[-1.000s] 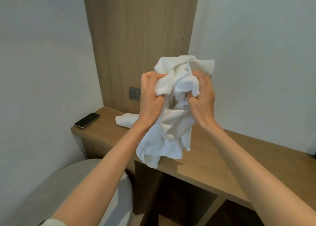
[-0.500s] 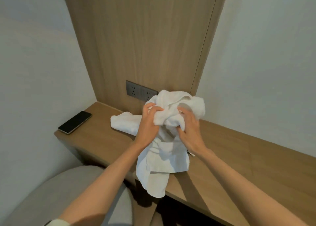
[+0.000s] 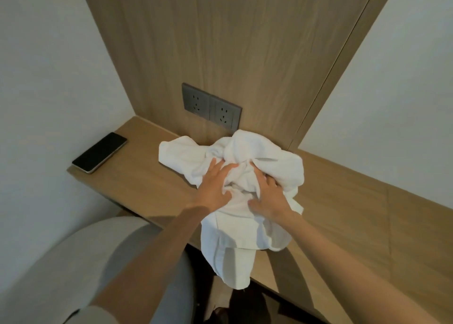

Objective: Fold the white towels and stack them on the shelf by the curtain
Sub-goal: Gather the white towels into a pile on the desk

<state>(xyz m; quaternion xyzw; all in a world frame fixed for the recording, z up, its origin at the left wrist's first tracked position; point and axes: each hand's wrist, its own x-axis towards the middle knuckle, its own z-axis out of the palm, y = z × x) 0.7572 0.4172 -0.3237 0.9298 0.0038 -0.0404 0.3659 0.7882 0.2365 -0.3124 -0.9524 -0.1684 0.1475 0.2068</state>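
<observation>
Heap of crumpled white terry towel (image 3: 245, 152) on the light wooden tabletop (image 3: 137, 176), one end over the front edge; left hand (image 3: 215, 189) presses it, fingers spread; right hand (image 3: 269, 201) digs into folds, grip hidden.

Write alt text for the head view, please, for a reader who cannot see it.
A person presses a crumpled white towel onto a wooden desk, left hand flat, right hand reaching into a fold; one towel end hangs over the front edge. A dark phone lies to the left.
</observation>
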